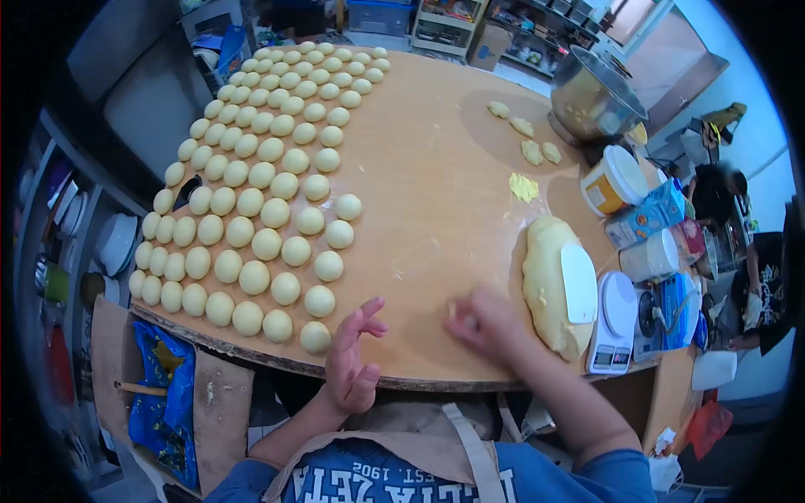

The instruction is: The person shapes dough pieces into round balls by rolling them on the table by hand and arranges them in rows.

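Observation:
My left hand (354,359) is held above the front edge of the table, fingers stretched out and nothing in it. It is nearest to a dough ball (315,337) at the end of the front row. My right hand (485,325) is over the tabletop and smeared by motion; its fingers look bent, and I cannot make out whether it holds anything. To its right lies a big mound of pale dough (545,277) with a white dough scraper (579,285) resting on top. Rows of smooth round dough balls (254,277) cover the left side of the table.
A white kitchen scale (615,323) stands beside the mound. Behind are tubs (616,180), a blue carton (646,215) and a steel mixing bowl (597,96). Small dough pieces (532,152) and a yellow lump (524,187) lie on the wooden table (419,168). Another person (759,277) is at far right.

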Action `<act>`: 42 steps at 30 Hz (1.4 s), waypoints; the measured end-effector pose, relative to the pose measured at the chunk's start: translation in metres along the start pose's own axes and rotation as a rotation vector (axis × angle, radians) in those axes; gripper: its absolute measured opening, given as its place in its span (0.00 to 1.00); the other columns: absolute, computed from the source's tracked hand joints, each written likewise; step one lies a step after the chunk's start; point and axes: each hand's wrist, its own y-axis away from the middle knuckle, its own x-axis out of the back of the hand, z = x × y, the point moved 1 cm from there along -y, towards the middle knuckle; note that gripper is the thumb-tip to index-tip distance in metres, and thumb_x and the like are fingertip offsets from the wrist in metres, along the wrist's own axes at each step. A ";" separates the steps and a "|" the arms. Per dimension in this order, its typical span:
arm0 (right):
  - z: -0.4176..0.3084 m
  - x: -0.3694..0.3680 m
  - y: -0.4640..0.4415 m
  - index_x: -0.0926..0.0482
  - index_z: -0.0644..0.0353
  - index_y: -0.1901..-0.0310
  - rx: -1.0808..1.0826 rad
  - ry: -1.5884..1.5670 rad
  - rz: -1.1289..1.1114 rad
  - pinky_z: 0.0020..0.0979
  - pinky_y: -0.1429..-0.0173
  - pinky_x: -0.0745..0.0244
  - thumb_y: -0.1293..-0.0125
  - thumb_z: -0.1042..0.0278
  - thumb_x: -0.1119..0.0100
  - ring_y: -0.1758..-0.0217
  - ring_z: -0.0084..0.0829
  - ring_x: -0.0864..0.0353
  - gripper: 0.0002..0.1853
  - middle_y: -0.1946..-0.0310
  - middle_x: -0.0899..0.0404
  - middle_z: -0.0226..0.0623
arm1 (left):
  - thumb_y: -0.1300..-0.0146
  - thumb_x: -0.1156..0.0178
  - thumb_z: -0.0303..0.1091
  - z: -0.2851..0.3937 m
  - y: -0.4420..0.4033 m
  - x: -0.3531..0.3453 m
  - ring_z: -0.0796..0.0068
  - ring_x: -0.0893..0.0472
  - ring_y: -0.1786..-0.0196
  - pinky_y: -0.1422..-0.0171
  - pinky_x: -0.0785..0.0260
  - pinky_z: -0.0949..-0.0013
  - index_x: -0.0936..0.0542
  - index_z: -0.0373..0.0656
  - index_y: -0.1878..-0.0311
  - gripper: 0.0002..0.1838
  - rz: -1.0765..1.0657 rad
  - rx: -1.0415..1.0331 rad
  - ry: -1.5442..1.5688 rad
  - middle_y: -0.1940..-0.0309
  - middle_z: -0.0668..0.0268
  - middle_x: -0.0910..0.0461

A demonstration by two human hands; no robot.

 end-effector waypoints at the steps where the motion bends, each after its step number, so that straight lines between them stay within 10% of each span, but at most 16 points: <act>1: 0.009 0.007 -0.008 0.22 0.59 0.55 -0.045 0.105 0.055 0.40 0.60 0.28 0.42 0.67 0.34 0.66 0.43 0.24 0.14 0.71 0.25 0.41 | 0.31 0.50 0.45 0.001 -0.001 0.000 0.66 0.28 0.47 0.39 0.37 0.61 0.50 0.40 0.25 0.37 -0.008 -0.001 0.001 0.31 0.40 0.39; 42: -0.027 -0.009 0.010 0.22 0.56 0.50 -0.017 -0.155 -0.085 0.37 0.58 0.25 0.43 0.65 0.32 0.65 0.40 0.22 0.19 0.69 0.22 0.39 | 0.33 0.52 0.44 0.006 -0.005 -0.002 0.68 0.30 0.47 0.40 0.38 0.62 0.52 0.36 0.26 0.38 0.016 0.046 -0.052 0.32 0.41 0.40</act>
